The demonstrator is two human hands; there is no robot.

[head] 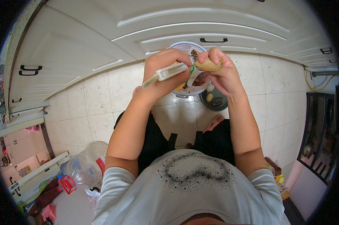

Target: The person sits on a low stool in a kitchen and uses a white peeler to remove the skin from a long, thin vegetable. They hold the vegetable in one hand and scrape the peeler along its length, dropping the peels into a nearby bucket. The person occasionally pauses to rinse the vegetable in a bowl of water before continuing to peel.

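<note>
My left hand (pixel 165 71) is closed around a white plastic-handled peeler or knife (pixel 172 71). Its handle end points back over my wrist, and I cannot tell which tool it is because the fingers cover its working end. In my right hand (pixel 224 69) is a yellowish-brown root vegetable (pixel 209 65), probably a potato, gripped between fingers and thumb. Both hands are above a round waste bin (pixel 187 44) with a pale rim, holding scraps and wrappers. Beside the bin on the floor, partly behind my right wrist, a dark basin (pixel 218 107) contains pale rounded vegetables (pixel 209 97) and something dark.
White cabinets (pixel 74 42) with black handles rise just beyond the bin. Pale tiles (pixel 102 98) cover the floor. A large clear plastic bottle (pixel 83 170) with a red handle lies at lower left. A dark-framed rack (pixel 317 137) stands at the right.
</note>
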